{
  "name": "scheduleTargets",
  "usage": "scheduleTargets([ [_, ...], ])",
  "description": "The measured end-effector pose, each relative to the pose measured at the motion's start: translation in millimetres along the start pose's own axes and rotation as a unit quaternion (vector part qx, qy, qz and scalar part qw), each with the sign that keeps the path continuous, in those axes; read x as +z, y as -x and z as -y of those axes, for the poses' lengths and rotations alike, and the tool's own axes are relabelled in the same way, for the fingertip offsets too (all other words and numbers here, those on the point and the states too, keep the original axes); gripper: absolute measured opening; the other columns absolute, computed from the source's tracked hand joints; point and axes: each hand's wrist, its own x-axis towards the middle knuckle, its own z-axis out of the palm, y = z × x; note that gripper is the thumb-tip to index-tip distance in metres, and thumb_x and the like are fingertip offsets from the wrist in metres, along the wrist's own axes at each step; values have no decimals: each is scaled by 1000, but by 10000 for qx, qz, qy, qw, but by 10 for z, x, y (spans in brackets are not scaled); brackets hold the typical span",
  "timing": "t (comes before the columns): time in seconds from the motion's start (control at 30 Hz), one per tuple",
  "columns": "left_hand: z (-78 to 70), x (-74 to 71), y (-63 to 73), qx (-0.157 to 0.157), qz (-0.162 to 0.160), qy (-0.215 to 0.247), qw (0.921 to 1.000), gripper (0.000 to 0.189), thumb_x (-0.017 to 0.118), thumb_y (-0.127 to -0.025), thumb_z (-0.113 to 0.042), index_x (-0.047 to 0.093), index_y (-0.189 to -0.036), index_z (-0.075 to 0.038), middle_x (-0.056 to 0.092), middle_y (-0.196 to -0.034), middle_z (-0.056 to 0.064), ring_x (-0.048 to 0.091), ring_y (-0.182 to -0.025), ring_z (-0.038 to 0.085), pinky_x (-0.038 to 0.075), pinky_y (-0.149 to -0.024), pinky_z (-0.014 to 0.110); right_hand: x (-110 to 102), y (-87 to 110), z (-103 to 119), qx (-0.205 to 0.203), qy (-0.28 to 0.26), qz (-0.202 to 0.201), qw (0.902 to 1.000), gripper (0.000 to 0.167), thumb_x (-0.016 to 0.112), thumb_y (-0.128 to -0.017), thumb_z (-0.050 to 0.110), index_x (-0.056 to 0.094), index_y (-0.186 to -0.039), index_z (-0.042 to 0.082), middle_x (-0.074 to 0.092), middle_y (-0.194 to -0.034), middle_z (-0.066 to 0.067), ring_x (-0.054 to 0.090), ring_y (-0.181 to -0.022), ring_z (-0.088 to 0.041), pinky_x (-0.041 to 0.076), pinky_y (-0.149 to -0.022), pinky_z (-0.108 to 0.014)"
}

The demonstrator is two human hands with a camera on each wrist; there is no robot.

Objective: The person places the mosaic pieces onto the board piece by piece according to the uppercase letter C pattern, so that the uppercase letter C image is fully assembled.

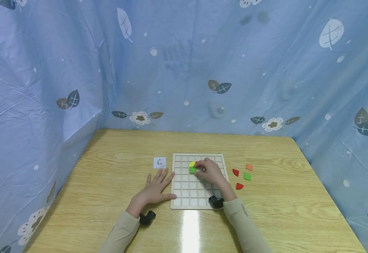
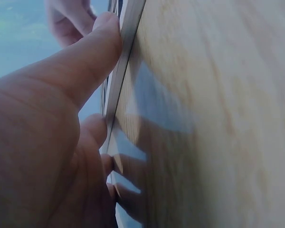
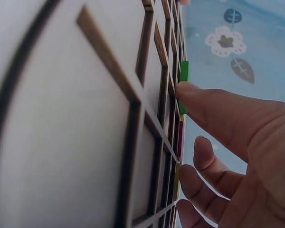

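Against the right hand (image 1: 211, 172) sits a green piece (image 1: 192, 170) — grip unclear.

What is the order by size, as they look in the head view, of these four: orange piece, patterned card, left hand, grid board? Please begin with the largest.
1. Grid board
2. Left hand
3. Patterned card
4. Orange piece

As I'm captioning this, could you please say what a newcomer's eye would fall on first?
Probably the blue patterned curtain behind the table, then the green piece on the grid board, touched by the right hand. The left hand rests at the board's left edge; red pieces lie beyond its right.
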Motion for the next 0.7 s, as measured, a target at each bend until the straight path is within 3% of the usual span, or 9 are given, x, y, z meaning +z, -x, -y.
scheduleTargets([
  [0.7, 5, 21, -16, -17, -15, -32, 10000, 85, 55, -83, -59, 17, -150, -23, 6, -156, 9, -2, -143, 34, -8, -107, 63, 19, -14, 14, 96, 36, 18, 9999, 25, 77, -75, 20, 70, -98, 16, 51, -77, 1, 45, -68, -13, 37, -59, -28],
])
